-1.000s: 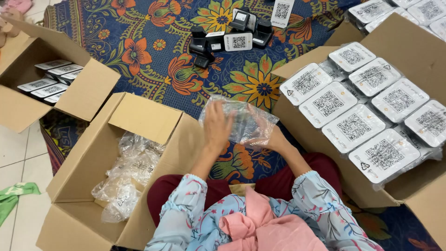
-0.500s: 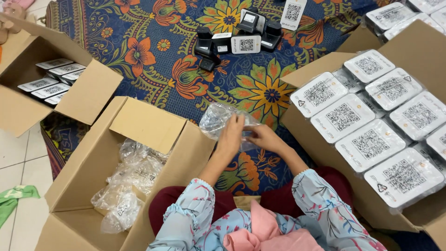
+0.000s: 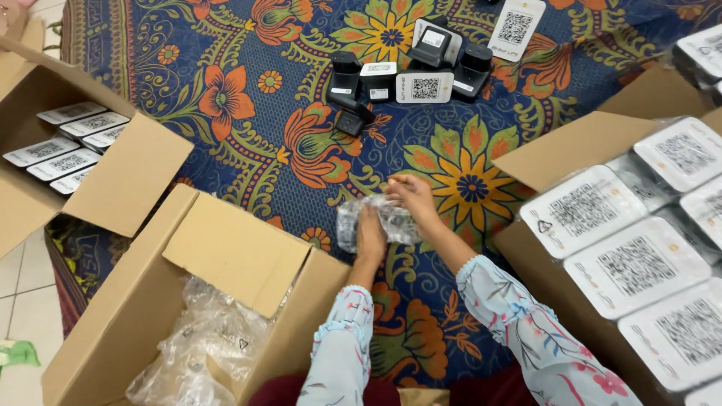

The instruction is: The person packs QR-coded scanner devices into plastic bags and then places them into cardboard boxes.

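A blue cloth (image 3: 248, 150) patterned with orange and yellow flowers covers the floor, with pale tiles showing at its left edge. Over the middle of it both hands meet on a clear plastic bag (image 3: 353, 222), crumpled and shiny, held just above the cloth. The left hand (image 3: 370, 234) lies flat on top of the bag with its fingers curled down around it, gripping it; the right hand (image 3: 410, 197) pinches the bag's far upper edge between closed fingers. Both forearms wear light floral sleeves (image 3: 526, 338). Just left of the left hand stands an open cardboard box (image 3: 233, 256) with more crumpled clear bags (image 3: 203, 346) heaped inside. Farther left, well apart from the hands, another open box (image 3: 128, 180) holds a row of flat white cards (image 3: 64, 146). To the right of the right hand, a third carton (image 3: 579, 143) is packed with white rounded devices (image 3: 583, 210) in clear wrap, each showing a square black code. Beyond the hands, farther out on the cloth, sits a small cluster of black and white devices (image 3: 410, 71).
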